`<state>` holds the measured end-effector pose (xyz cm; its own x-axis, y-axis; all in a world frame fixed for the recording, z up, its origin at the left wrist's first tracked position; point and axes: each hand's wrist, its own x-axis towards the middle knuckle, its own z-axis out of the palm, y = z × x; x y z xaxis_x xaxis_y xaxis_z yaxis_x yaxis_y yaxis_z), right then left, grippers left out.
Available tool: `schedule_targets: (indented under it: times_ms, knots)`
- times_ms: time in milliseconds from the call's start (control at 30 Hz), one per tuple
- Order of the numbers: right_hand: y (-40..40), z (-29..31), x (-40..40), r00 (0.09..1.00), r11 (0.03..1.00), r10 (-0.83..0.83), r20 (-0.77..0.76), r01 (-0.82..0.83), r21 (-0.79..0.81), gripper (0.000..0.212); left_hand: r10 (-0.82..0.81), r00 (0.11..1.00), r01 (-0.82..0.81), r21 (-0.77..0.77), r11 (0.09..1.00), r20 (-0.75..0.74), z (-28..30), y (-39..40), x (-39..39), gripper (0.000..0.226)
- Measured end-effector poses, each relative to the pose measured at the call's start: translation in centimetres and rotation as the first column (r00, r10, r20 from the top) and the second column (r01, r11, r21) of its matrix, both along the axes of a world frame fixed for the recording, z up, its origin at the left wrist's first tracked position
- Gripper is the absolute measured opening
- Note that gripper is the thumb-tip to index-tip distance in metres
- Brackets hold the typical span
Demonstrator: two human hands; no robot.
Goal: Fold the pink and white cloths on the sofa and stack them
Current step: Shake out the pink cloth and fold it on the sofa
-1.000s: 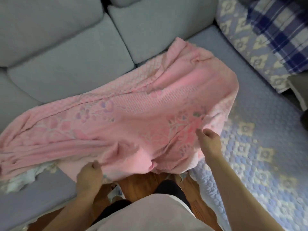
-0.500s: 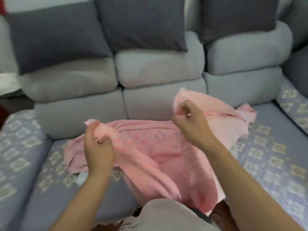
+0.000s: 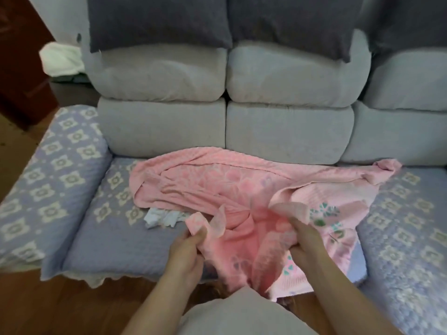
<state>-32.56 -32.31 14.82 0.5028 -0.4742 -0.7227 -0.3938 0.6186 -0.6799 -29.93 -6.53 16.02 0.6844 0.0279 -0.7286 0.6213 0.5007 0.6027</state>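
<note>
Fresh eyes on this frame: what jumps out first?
The big pink cloth sprawls rumpled across the sofa seat, its near edge spilling over the front. Both hands grip that near edge: the left hand pinches a corner, the right hand holds a bunched fold. A crumpled white cloth peeks out from under the pink one at its left, and dark grey pillows line the sofa back.

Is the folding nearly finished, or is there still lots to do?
Lots left. Nothing looks folded or stacked yet. The pink cloth lies crumpled across the sofa seat, and the left hand and right hand each grip part of its near edge, seemingly to spread it for a fold. The white cloth peeks out from under it, untouched. It needs folding too, then both need stacking.
</note>
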Motion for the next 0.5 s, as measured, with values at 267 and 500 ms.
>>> schedule_targets:
  times_ms: [267, 500]
  knots:
    - [-0.1, 6.0, 1.4, 0.959, 0.452, 0.262, -0.11, -0.223, -0.864, 0.023, -0.241, 0.968, 0.233, 0.11, 0.966, 0.063, 1.9, -1.6, 0.6, 0.029]
    - [6.3, 7.4, -0.8, 0.881, 0.686, 0.473, -0.024, -0.386, -0.617, 0.043, -0.425, 0.893, 0.406, 0.141, 0.903, 0.151, 3.4, -3.8, -0.1, 0.026]
